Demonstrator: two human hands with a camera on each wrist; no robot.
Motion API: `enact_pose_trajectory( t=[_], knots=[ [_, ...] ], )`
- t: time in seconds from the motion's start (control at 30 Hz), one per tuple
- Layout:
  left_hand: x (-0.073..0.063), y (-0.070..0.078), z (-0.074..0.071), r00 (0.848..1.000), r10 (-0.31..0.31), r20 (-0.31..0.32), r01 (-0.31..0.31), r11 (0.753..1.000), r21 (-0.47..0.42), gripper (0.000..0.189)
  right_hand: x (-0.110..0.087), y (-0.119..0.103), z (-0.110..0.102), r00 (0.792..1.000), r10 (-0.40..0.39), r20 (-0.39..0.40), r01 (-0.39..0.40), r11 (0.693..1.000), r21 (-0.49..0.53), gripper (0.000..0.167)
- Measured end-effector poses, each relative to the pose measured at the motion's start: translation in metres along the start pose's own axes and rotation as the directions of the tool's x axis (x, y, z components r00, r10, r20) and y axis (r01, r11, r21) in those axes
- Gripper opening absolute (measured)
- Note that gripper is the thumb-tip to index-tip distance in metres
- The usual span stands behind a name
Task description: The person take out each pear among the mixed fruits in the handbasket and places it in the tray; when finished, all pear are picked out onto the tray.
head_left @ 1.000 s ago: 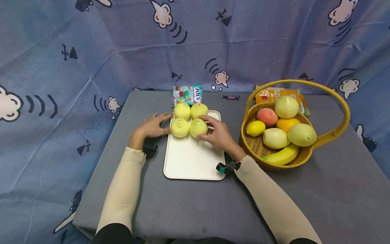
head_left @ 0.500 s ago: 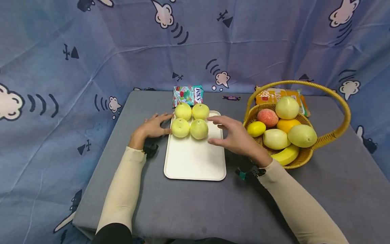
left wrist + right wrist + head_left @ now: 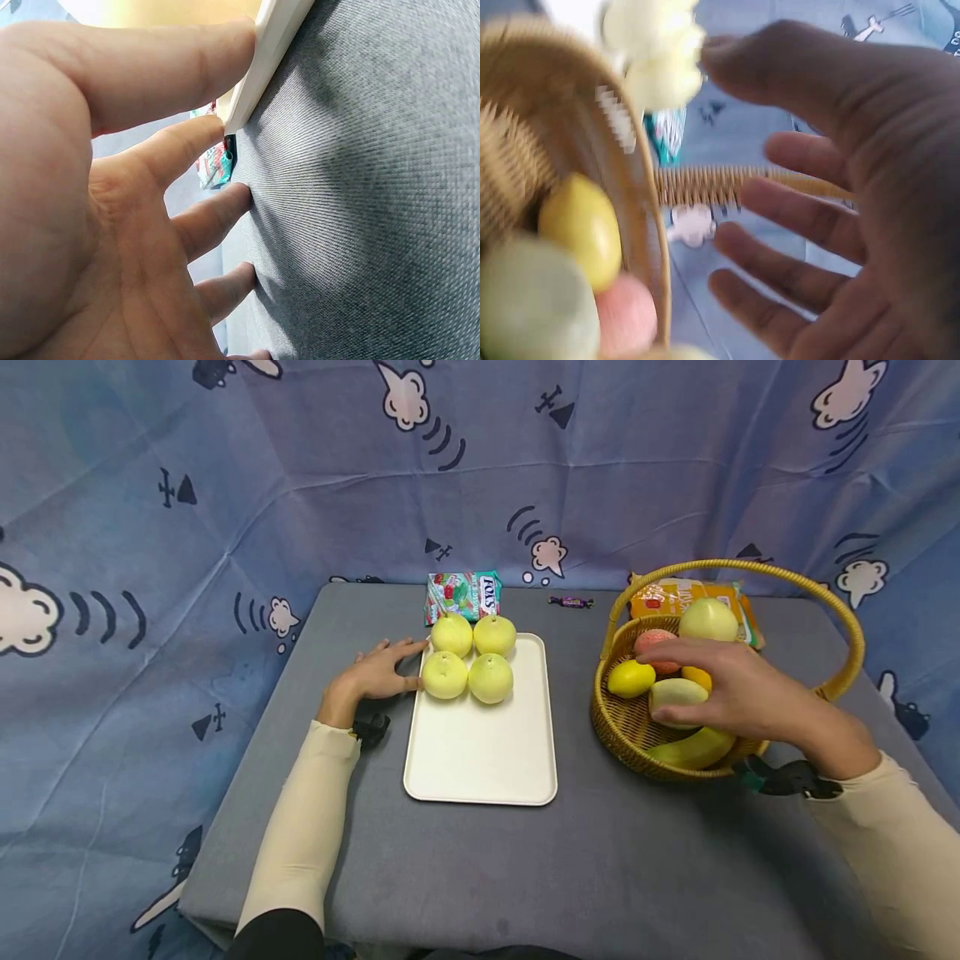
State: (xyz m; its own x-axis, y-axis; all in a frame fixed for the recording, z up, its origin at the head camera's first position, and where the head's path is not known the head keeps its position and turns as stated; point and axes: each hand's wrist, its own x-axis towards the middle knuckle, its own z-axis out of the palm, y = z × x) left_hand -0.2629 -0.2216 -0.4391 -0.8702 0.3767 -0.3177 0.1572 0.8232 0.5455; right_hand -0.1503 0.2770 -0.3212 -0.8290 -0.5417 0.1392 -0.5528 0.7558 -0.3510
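Two rows of round yellow-green fruits [image 3: 491, 678] fill the far part of a white rectangular tray [image 3: 480, 752]. My left hand [image 3: 377, 672] rests at the tray's left edge, its thumb and index fingertip at the rim [image 3: 259, 64] and the other fingertips down on the grey cloth. Over the wicker basket [image 3: 618, 735] hovers my right hand [image 3: 738, 689], fingers spread and nothing between them. Below and around it lie a lemon [image 3: 631, 678], a pale green fruit [image 3: 675, 695], a banana [image 3: 693, 750], a reddish fruit [image 3: 654, 643] and another pale green fruit [image 3: 708, 618]. The hand covers part of the basket's contents.
The basket's tall handle [image 3: 750, 564] arches above the fruit. A teal candy bag [image 3: 462, 596] lies behind the tray, a small purple-wrapped candy [image 3: 572, 602] to its right. Behind the basket is an orange packet [image 3: 663, 596]. A blue patterned curtain [image 3: 480, 468] hangs behind the table.
My right hand has let go of the near right yellow-green fruit on the tray and moved right to above the basket. The left hand has stayed at the tray's edge.
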Motion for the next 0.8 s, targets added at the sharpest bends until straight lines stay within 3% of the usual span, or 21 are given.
enact_pose_trajectory(
  t=[0.13,0.27,0.5,0.8],
  knots=[
    [0.0,0.001,0.0,1.0,0.002,-0.001,-0.002,1.0,0.007,0.082,-0.01,0.015,-0.015,0.988,0.093,0.126,-0.083,0.993,-0.081,0.068],
    [0.0,0.0,0.0,1.0,0.008,-0.002,-0.008,1.0,0.005,0.082,-0.016,0.027,-0.019,0.969,0.145,0.2,-0.111,0.979,-0.172,0.058],
    [0.001,-0.001,0.001,1.0,0.008,-0.006,-0.008,1.0,0.008,0.082,-0.023,0.042,-0.014,0.953,0.184,0.243,-0.119,0.959,-0.258,0.049],
    [0.001,0.0,-0.001,1.0,0.001,0.007,-0.001,1.0,-0.001,0.083,-0.031,0.047,-0.006,0.944,0.217,0.249,-0.147,0.951,-0.272,0.07]
  ],
)
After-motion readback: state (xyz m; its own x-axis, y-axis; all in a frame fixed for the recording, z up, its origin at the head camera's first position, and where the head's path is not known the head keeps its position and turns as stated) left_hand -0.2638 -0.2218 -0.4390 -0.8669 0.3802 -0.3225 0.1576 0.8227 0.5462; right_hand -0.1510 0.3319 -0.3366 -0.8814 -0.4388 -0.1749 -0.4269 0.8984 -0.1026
